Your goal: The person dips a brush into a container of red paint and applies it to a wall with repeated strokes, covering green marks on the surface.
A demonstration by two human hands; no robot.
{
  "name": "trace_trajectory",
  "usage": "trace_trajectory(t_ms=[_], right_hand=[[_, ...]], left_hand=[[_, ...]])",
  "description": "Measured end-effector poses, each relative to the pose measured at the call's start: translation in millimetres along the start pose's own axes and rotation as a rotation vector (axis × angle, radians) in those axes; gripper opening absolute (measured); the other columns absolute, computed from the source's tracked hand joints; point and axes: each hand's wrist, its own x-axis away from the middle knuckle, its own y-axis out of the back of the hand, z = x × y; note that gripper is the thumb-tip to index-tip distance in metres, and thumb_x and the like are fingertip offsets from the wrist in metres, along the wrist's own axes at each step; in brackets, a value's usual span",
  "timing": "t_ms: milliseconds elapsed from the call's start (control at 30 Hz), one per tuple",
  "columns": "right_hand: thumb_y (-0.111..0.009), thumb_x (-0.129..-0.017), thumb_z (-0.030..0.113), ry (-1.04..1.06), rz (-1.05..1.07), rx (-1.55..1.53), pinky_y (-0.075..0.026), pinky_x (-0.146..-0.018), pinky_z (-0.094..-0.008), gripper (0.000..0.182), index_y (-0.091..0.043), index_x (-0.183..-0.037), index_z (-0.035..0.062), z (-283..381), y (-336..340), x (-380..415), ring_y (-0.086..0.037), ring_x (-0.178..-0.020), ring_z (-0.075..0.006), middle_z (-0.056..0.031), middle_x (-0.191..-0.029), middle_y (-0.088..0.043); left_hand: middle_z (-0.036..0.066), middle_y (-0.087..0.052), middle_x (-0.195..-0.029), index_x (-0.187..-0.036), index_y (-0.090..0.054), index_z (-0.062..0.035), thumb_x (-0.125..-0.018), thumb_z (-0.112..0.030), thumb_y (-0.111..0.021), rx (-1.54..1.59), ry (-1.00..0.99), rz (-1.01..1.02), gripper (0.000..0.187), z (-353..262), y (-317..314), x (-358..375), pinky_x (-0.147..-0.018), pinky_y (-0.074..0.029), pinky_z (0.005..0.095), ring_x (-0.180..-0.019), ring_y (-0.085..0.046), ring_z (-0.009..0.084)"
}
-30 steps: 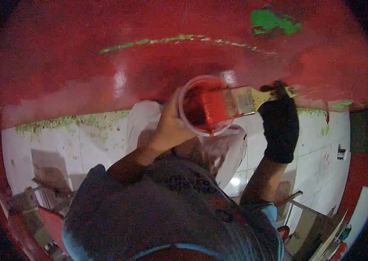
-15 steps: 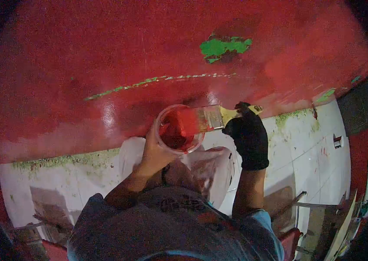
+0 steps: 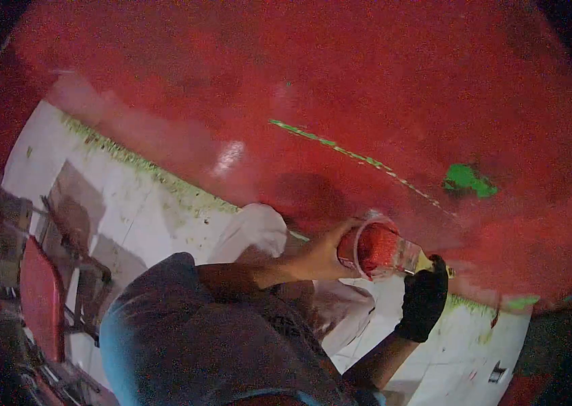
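Note:
Wrapped round the side of a clear plastic cup (image 3: 351,249) of red paint, my left hand (image 3: 326,256) holds it tilted toward the right. My right hand (image 3: 425,298), in a black glove, grips a paintbrush (image 3: 409,257) by its yellowish handle. The brush's bristles are inside the mouth of the cup and look covered in red paint. Beyond both hands spreads a red-painted surface (image 3: 232,88), with a bright green patch (image 3: 470,180) and a thin broken green line (image 3: 340,147) showing through the red.
White tiled floor (image 3: 144,216) borders the red surface, with greenish stains along the edge. A chair with a red part (image 3: 42,298) stands at the lower left. A small metal fitting (image 3: 497,373) lies at the lower right.
My view has turned, so the red surface's edge now slopes down to the right. Both hands, cup and brush appear farther right and lower. The brush stays in the cup.

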Motion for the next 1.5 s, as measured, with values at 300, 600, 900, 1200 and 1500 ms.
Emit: trace_trajectory(t_ms=[300, 600, 900, 1200, 1500], right_hand=[[-0.059, -0.066, -0.004, -0.308, 0.006, -0.678, -0.042, -0.076, -0.0242, 0.044, -0.048, -0.109, -0.0037, -3, -15, 8, -0.05, -0.067, -0.0147, -0.0025, -0.063, -0.048], [-0.054, -0.069, -0.006, 0.04, 0.012, -0.098, -0.041, -0.059, -0.0198, 0.058, -0.036, -0.124, -0.0038, 8, -9, -14, -0.046, -0.058, -0.0095, -0.0013, -0.062, -0.045], [-0.051, -0.071, -0.006, -0.044, 0.056, -0.377, -0.04, -0.057, -0.0213, 0.055, -0.035, -0.124, -0.0039, 17, -23, -19, -0.047, -0.058, -0.0094, -0.0012, -0.061, -0.042], [-0.059, -0.068, 0.009, -0.131, 0.138, -0.166, -0.04, -0.088, -0.0379, 0.023, -0.054, -0.085, -0.0049, 46, -2, -27, -0.054, -0.089, -0.0306, -0.0132, -0.081, -0.056], [-0.064, -0.066, 0.015, -0.193, 0.105, -0.193, -0.044, -0.079, -0.0345, 0.044, -0.05, -0.105, 0.0001, 37, -4, -26, -0.054, -0.094, -0.0278, -0.0162, -0.097, -0.057]], left_hand=[[0.015, -0.048, -0.114, -0.12, -0.038, -0.0022, -0.049, -0.018, -0.083, -0.162, -0.147, -0.085, 0.086, 6, 8, 11, -0.092, -0.04, 0.0358, -0.107, -0.049, 0.025], [0.015, -0.047, -0.116, -0.118, -0.04, -0.003, -0.052, -0.026, -0.083, -0.06, -0.2, -0.09, 0.082, -1, 22, 8, -0.091, -0.039, 0.0368, -0.108, -0.049, 0.0279], [0.015, -0.049, -0.114, -0.118, -0.041, -0.0048, -0.051, -0.019, -0.079, -0.06, -0.162, -0.164, 0.079, 6, 33, 13, -0.09, -0.041, 0.0363, -0.107, -0.05, 0.0273], [0.017, -0.048, -0.115, -0.118, -0.041, 0.0003, -0.051, -0.019, -0.08, 0.059, -0.185, -0.097, 0.081, 20, 32, 11, -0.091, -0.039, 0.0365, -0.107, -0.049, 0.0284], [0.012, -0.05, -0.112, -0.121, -0.04, -0.0039, -0.046, -0.014, -0.083, 0.053, -0.196, -0.109, 0.087, 36, 22, -7, -0.093, -0.037, 0.0349, -0.107, -0.048, 0.0221]])
